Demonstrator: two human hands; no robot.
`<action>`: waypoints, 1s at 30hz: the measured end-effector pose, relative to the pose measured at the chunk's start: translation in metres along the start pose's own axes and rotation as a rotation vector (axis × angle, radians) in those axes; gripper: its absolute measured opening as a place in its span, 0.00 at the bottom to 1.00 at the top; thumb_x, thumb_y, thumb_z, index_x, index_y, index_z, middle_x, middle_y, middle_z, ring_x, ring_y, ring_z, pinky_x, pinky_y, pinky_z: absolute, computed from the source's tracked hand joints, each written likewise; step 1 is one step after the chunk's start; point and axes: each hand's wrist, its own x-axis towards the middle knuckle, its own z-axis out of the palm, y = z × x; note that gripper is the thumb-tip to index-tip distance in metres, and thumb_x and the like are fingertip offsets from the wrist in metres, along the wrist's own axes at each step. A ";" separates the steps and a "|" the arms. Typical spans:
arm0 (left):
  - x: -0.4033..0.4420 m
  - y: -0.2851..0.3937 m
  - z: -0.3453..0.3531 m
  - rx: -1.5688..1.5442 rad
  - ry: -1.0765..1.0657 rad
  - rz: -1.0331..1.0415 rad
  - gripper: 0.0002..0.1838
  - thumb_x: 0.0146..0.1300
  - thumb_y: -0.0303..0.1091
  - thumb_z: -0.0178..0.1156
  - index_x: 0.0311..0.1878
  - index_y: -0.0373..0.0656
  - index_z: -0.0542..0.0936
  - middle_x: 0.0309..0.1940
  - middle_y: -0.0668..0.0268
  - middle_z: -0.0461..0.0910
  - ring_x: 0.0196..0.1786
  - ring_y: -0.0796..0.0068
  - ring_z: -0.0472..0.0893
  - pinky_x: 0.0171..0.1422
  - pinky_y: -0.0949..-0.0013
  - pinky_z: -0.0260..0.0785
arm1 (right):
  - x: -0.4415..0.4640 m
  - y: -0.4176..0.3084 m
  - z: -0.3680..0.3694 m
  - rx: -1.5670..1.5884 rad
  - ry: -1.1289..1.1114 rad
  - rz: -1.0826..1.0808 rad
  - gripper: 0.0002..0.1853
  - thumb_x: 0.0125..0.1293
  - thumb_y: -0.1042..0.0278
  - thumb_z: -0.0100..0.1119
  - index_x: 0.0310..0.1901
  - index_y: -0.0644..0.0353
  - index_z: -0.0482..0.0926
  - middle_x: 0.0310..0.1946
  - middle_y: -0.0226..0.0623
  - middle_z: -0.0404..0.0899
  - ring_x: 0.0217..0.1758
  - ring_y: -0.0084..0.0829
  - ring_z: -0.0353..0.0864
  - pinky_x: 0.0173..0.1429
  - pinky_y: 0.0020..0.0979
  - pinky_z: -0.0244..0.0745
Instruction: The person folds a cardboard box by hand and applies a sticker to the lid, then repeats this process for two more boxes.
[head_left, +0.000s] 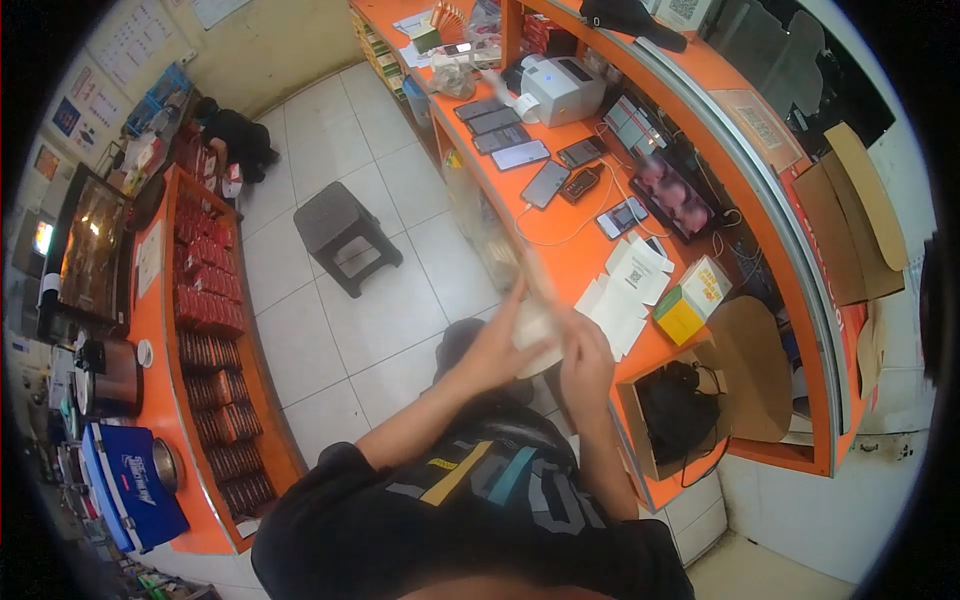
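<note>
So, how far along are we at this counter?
Looks done: the yellow-and-white box stands formed on the counter. In hand: a pale piece, motion-blurred, between left hand and right hand. Probably left: finishing that piece, then perhaps the white sheets, still flat beside the box.

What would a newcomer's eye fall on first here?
Probably the bright orange counter on the right, with its scatter of phones beside a pale grey machine. Next, the dark stool standing out against the white floor tiles, and the blue bag at lower left. At the centre, both hands meet at a blurred pale thing.
</note>
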 end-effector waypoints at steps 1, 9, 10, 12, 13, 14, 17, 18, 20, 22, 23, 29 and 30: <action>-0.002 0.001 0.002 -0.250 -0.152 -0.101 0.31 0.74 0.33 0.65 0.75 0.34 0.67 0.73 0.52 0.70 0.73 0.64 0.72 0.73 0.59 0.70 | -0.003 -0.009 0.004 -0.021 -0.042 -0.106 0.21 0.70 0.61 0.67 0.59 0.64 0.83 0.58 0.49 0.82 0.61 0.51 0.80 0.65 0.47 0.73; 0.005 0.000 -0.029 -1.121 -0.089 -0.661 0.23 0.73 0.26 0.63 0.69 0.33 0.73 0.66 0.57 0.79 0.68 0.60 0.80 0.74 0.58 0.72 | -0.007 -0.003 0.000 0.303 -0.137 -0.106 0.66 0.48 0.47 0.85 0.82 0.60 0.51 0.76 0.59 0.60 0.79 0.61 0.60 0.81 0.52 0.59; 0.005 -0.011 -0.026 -1.021 -0.120 -0.658 0.28 0.73 0.25 0.62 0.75 0.37 0.70 0.75 0.50 0.70 0.74 0.54 0.75 0.78 0.54 0.68 | -0.004 -0.004 0.002 0.329 -0.217 -0.068 0.69 0.48 0.49 0.85 0.82 0.64 0.45 0.76 0.60 0.59 0.79 0.59 0.62 0.81 0.50 0.59; 0.017 -0.003 -0.033 -0.260 -0.370 -0.149 0.36 0.69 0.33 0.68 0.79 0.43 0.67 0.80 0.45 0.57 0.79 0.48 0.65 0.81 0.51 0.62 | -0.002 -0.004 0.008 0.101 -0.286 -0.045 0.64 0.47 0.53 0.85 0.80 0.64 0.51 0.76 0.59 0.59 0.79 0.56 0.63 0.80 0.48 0.60; 0.026 0.007 -0.038 0.098 -0.486 0.145 0.41 0.68 0.37 0.70 0.81 0.46 0.65 0.83 0.42 0.51 0.82 0.44 0.61 0.83 0.50 0.59 | -0.004 0.002 0.006 0.022 -0.331 -0.054 0.60 0.46 0.57 0.85 0.77 0.63 0.57 0.76 0.57 0.59 0.78 0.54 0.64 0.80 0.47 0.61; 0.029 0.019 -0.037 0.219 -0.544 0.174 0.46 0.64 0.43 0.73 0.82 0.48 0.63 0.84 0.42 0.46 0.84 0.42 0.56 0.83 0.49 0.56 | -0.007 0.008 0.004 -0.057 -0.377 -0.066 0.55 0.46 0.60 0.84 0.75 0.63 0.63 0.76 0.56 0.58 0.78 0.53 0.65 0.80 0.46 0.61; 0.033 0.034 -0.038 0.419 -0.609 0.201 0.61 0.52 0.56 0.79 0.85 0.54 0.56 0.86 0.39 0.35 0.86 0.37 0.45 0.85 0.46 0.51 | -0.013 0.019 0.003 0.363 -0.209 0.150 0.49 0.46 0.58 0.85 0.70 0.61 0.69 0.72 0.55 0.64 0.77 0.52 0.65 0.80 0.46 0.60; 0.033 0.033 -0.038 0.380 -0.582 0.149 0.64 0.49 0.60 0.80 0.86 0.54 0.55 0.85 0.39 0.35 0.86 0.36 0.45 0.85 0.45 0.51 | -0.011 0.032 0.003 0.238 -0.090 0.055 0.49 0.47 0.57 0.85 0.69 0.62 0.68 0.66 0.51 0.70 0.74 0.48 0.70 0.77 0.44 0.66; 0.032 0.029 -0.039 0.339 -0.569 0.067 0.66 0.49 0.61 0.80 0.86 0.53 0.53 0.85 0.38 0.36 0.86 0.35 0.44 0.84 0.44 0.51 | -0.006 0.075 -0.010 0.245 0.012 0.228 0.53 0.48 0.56 0.85 0.71 0.63 0.61 0.64 0.49 0.73 0.70 0.45 0.75 0.72 0.41 0.72; 0.027 0.021 -0.042 0.329 -0.606 0.005 0.62 0.54 0.56 0.79 0.86 0.53 0.52 0.85 0.38 0.36 0.86 0.36 0.44 0.84 0.45 0.52 | 0.015 0.118 -0.039 0.093 0.348 0.389 0.59 0.49 0.53 0.85 0.72 0.69 0.53 0.63 0.55 0.73 0.67 0.49 0.78 0.69 0.43 0.76; 0.022 0.018 -0.043 0.325 -0.621 -0.031 0.60 0.57 0.54 0.78 0.86 0.53 0.52 0.85 0.38 0.36 0.86 0.37 0.45 0.84 0.45 0.52 | 0.026 0.139 -0.054 0.036 0.511 0.475 0.62 0.49 0.52 0.85 0.73 0.72 0.49 0.62 0.57 0.74 0.66 0.51 0.79 0.67 0.44 0.78; -0.001 0.004 -0.036 0.189 -0.690 -0.194 0.57 0.63 0.46 0.75 0.86 0.46 0.48 0.85 0.38 0.40 0.88 0.43 0.43 0.86 0.49 0.48 | 0.077 0.257 -0.097 -0.459 0.665 0.679 0.66 0.47 0.46 0.84 0.74 0.76 0.48 0.66 0.63 0.67 0.71 0.60 0.68 0.75 0.51 0.67; -0.002 0.003 -0.038 0.206 -0.697 -0.188 0.57 0.64 0.44 0.74 0.86 0.43 0.46 0.85 0.40 0.42 0.88 0.46 0.42 0.88 0.50 0.44 | 0.085 0.264 -0.098 -0.455 0.685 0.746 0.65 0.44 0.46 0.83 0.76 0.70 0.53 0.69 0.60 0.66 0.72 0.57 0.68 0.76 0.49 0.67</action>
